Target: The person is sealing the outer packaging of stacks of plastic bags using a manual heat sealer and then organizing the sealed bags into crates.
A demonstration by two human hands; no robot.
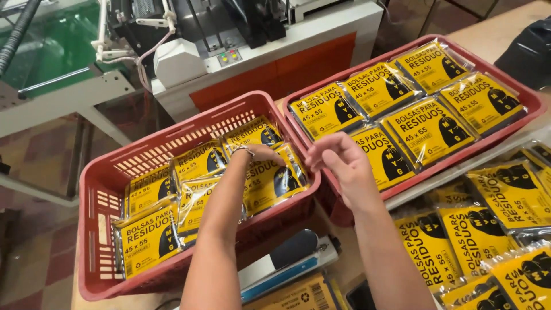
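Left hand is pressing a yellow bag packet into the red crate, fingers closed on it; right hand is hovering loosely curled (holding nothing).

packets in left crate, right crate beside

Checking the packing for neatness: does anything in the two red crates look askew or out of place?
The left crate holds yellow packets tilted and overlapping; the right crate has them flat in rows. Nothing looks spilled or torn.
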